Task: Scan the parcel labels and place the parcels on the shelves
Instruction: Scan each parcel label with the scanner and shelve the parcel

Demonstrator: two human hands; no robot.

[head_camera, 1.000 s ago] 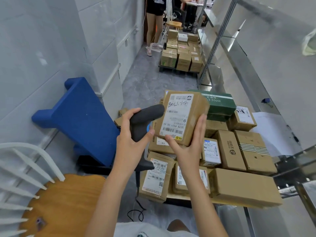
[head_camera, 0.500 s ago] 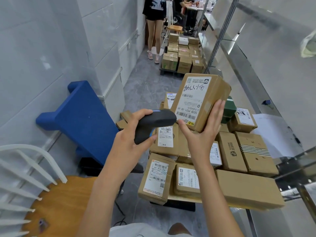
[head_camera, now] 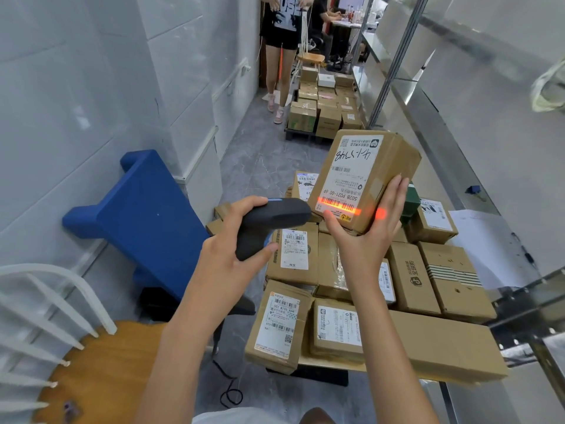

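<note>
A brown cardboard parcel [head_camera: 367, 182], boxy and smooth with tape along its edges, is held up in mid-air at centre right, tilted so its white paper label [head_camera: 348, 175] faces the camera (the handwriting on it reads upside down). The right hand [head_camera: 363, 237] grasps it from below and from the right, thumb on the label's near edge and fingers laid up the right side panel. Just left of it, the left hand [head_camera: 226, 258] is wrapped around the handle of a matte black, pistol-shaped scanner [head_camera: 269, 221], whose rounded nose nearly touches the parcel's near left corner. A bright orange-red scan line [head_camera: 339, 208] lies across the barcode at the label's near edge and spills onto a right-hand finger. Directly beneath the held parcel is a low stack of more cardboard parcels [head_camera: 360, 301], most with white labels, with a dark green box [head_camera: 411, 203] partly hidden behind the right hand. To the left stands a blue plastic piece [head_camera: 146, 221] against the pale tiled wall, and at near left a wooden chair [head_camera: 91, 371] with white spindles. Metal shelving [head_camera: 458, 96] runs along the right. Far down the aisle sits another pallet of boxes [head_camera: 324, 108], with a person standing [head_camera: 281, 41] beside it.
</note>
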